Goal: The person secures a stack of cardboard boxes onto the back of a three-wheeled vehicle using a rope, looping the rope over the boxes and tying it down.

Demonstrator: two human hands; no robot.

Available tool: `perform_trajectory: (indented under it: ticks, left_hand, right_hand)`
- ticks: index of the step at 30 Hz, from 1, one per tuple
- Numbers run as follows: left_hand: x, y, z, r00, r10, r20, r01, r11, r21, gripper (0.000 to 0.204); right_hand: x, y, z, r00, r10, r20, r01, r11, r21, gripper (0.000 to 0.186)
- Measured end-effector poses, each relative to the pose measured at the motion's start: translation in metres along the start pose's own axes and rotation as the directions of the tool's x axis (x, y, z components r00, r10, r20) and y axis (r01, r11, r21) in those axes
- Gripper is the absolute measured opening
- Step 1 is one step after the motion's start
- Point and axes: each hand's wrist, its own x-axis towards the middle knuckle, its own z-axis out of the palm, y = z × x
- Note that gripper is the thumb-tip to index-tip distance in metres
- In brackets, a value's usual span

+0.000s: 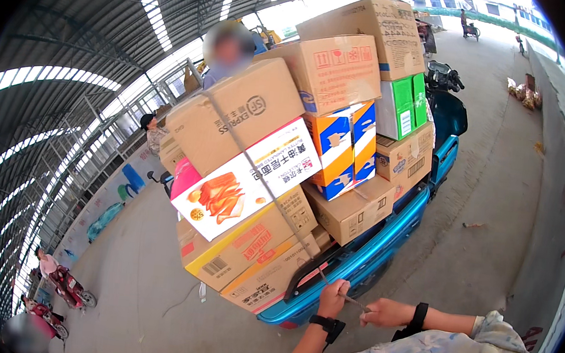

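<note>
A tall stack of cardboard boxes (233,121), with a white printed carton (229,205), an orange-and-blue one (329,150) and a green one (398,106), loads a teal three-wheeled vehicle (375,233). A flat strap (282,214) crosses the load diagonally and runs down over the rear rail. My left hand (332,297) is closed on the strap just below the rail. My right hand (381,313) grips the same strap a little to the right, with a short span between the two hands.
A low concrete wall (555,237) lines the right, with bags (528,95) beside it. A person (230,49) stands behind the load, another (153,137) further left. Red scooters (71,289) are at lower left, some with riders. Distant riders (467,27) are on the roadway.
</note>
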Motion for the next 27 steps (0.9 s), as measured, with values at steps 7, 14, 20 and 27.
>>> perform_trajectory:
  ticks: [7, 14, 20, 27]
  left_hand:
    - [0.029, 0.058, 0.006, 0.993, 0.065, 0.102, -0.065, 0.998, -0.012, 0.010]
    - [0.065, 0.124, 0.001, 0.994, 0.068, 0.087, -0.058, 0.992, -0.110, 0.009]
    - [0.094, 0.151, -0.005, 0.999, 0.034, 0.035, -0.024, 0.967, -0.255, 0.018]
    - [0.146, 0.176, -0.022, 0.993, 0.084, 0.080, -0.026, 0.830, -0.556, 0.016]
  right_hand:
    - [-0.018, 0.001, -0.091, 0.999, 0.029, -0.031, -0.040, 0.878, -0.477, 0.026]
    - [-0.032, -0.043, -0.199, 0.994, 0.020, -0.105, -0.066, 0.888, -0.456, 0.018]
    - [-0.014, -0.076, -0.263, 0.990, -0.002, -0.140, -0.041, 0.952, -0.303, 0.020]
    - [0.037, -0.095, -0.325, 0.956, -0.026, -0.292, -0.082, 0.933, -0.352, 0.025]
